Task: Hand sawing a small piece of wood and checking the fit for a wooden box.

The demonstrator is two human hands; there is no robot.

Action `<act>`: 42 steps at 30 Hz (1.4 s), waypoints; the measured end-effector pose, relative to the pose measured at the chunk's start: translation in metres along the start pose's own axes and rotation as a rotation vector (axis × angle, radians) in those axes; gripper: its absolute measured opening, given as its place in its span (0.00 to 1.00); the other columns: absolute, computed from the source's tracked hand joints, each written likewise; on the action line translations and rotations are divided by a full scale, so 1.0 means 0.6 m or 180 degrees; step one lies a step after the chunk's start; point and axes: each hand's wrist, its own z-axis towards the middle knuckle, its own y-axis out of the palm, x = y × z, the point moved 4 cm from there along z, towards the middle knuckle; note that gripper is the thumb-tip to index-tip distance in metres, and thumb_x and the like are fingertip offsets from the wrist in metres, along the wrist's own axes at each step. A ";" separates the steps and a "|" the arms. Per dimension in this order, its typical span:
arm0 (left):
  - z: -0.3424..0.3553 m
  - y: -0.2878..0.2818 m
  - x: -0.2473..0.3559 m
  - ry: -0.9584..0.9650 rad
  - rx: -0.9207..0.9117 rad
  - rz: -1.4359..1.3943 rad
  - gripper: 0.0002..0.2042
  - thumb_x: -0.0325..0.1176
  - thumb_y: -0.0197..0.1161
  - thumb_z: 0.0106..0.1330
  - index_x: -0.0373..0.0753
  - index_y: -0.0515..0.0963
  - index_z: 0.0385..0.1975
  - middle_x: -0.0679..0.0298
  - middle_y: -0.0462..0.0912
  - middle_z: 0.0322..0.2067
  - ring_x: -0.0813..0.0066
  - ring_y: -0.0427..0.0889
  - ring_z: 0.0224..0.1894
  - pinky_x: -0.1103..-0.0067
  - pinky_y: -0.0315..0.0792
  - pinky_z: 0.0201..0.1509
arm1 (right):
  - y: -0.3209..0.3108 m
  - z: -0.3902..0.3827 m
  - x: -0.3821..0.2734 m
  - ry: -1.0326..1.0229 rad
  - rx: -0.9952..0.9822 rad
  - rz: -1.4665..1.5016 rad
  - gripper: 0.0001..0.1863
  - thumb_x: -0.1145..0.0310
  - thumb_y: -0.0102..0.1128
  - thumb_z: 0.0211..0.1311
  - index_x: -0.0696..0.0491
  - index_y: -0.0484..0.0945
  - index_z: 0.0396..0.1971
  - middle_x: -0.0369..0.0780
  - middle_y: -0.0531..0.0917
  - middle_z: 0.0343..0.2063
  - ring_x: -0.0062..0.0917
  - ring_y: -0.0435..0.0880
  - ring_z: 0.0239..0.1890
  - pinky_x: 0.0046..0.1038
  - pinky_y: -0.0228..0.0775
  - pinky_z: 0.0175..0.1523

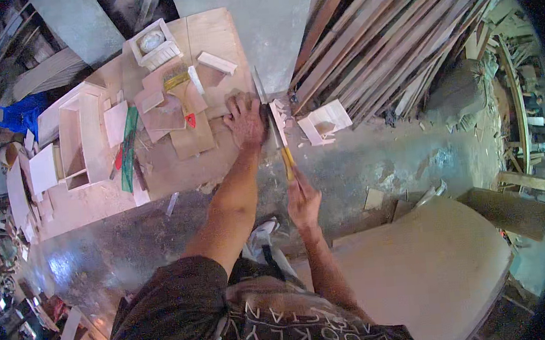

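My right hand is closed round the yellow handle of a handsaw. The saw's long thin blade points away from me, along the right edge of the wooden worktable. Just left of the blade, my left hand presses down at the table's edge with its fingers spread. A narrow pale wood strip shows right beside the blade. Whatever lies under my left palm is hidden.
On the table sit an open wooden box, a smaller box, a green strip and thin wood pieces. Long boards are stacked at the far right. A pale offcut lies on the floor; a large panel is near right.
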 end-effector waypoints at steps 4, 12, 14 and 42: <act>0.001 0.002 -0.015 -0.0104 0.0172 -0.0255 0.27 0.43 0.59 0.59 0.53 0.64 0.61 0.61 0.57 0.64 0.54 0.51 0.68 0.51 0.57 0.54 | -0.030 -0.139 0.047 -0.0644 0.0394 0.0328 0.19 0.70 0.50 0.67 0.66 0.73 0.52 0.50 0.83 0.41 0.24 0.81 0.41 0.24 0.72 0.47; -0.004 0.002 0.000 0.0108 0.0244 0.0046 0.15 0.46 0.52 0.65 0.51 0.70 0.50 0.58 0.58 0.64 0.54 0.51 0.68 0.55 0.55 0.55 | 0.005 0.006 -0.009 -0.0355 0.0226 0.0154 0.17 0.74 0.52 0.65 0.56 0.75 0.54 0.44 0.84 0.44 0.16 0.74 0.30 0.24 0.71 0.38; 0.008 -0.004 -0.013 0.0078 0.0334 0.0026 0.14 0.46 0.52 0.65 0.51 0.71 0.48 0.57 0.59 0.63 0.53 0.52 0.68 0.55 0.55 0.55 | -0.010 -0.056 0.007 -0.0206 0.0228 0.0276 0.17 0.74 0.52 0.65 0.59 0.75 0.53 0.44 0.83 0.45 0.18 0.78 0.35 0.23 0.72 0.43; 0.006 -0.018 -0.015 -0.0024 0.0367 -0.0184 0.13 0.46 0.53 0.65 0.51 0.73 0.46 0.58 0.60 0.62 0.53 0.52 0.68 0.56 0.55 0.56 | -0.025 -0.135 0.081 -0.0564 0.0357 0.0568 0.19 0.69 0.52 0.66 0.62 0.74 0.54 0.42 0.84 0.35 0.19 0.78 0.33 0.22 0.72 0.41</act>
